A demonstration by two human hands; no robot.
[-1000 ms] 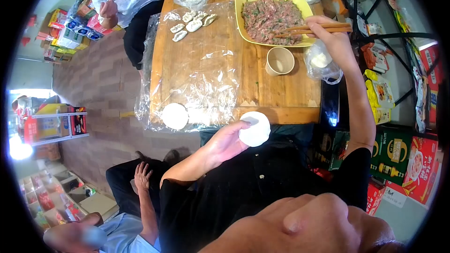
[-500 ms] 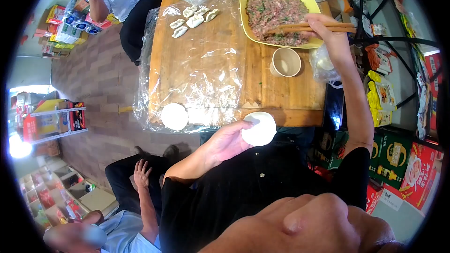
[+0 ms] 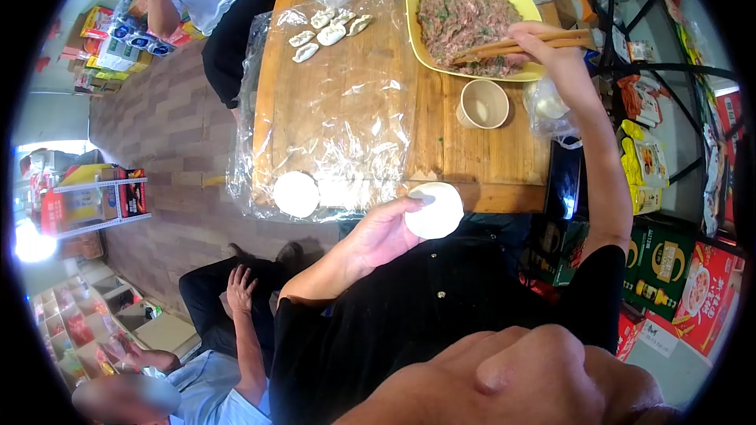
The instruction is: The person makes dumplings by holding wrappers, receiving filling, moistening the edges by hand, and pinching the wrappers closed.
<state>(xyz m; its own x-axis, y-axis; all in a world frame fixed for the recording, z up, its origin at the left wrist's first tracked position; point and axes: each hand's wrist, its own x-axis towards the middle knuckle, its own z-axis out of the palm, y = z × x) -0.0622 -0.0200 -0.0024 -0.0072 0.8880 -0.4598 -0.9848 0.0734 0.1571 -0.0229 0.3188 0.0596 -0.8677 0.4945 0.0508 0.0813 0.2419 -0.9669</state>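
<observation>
Left hand [image 3: 383, 236]: fingers hold one white dough disc [image 3: 438, 212] at the near edge of the worktop [image 3: 480, 159]. Right hand [image 3: 554, 53]: fingers grip two chopsticks [image 3: 504, 49] in minced meat [image 3: 465, 20]. Six dumplings [image 3: 331, 34] lie beyond one flat disc [image 3: 297, 194]. Carton [image 3: 703, 293] lettering: too small to read.

The person wears a black top [image 3: 409, 330] with short, loose sleeves [image 3: 594, 291]. Small round pale buttons [image 3: 441, 295] run down its front. Both forearms [image 3: 606, 165] and both hands [image 3: 386, 232] are bare.
</observation>
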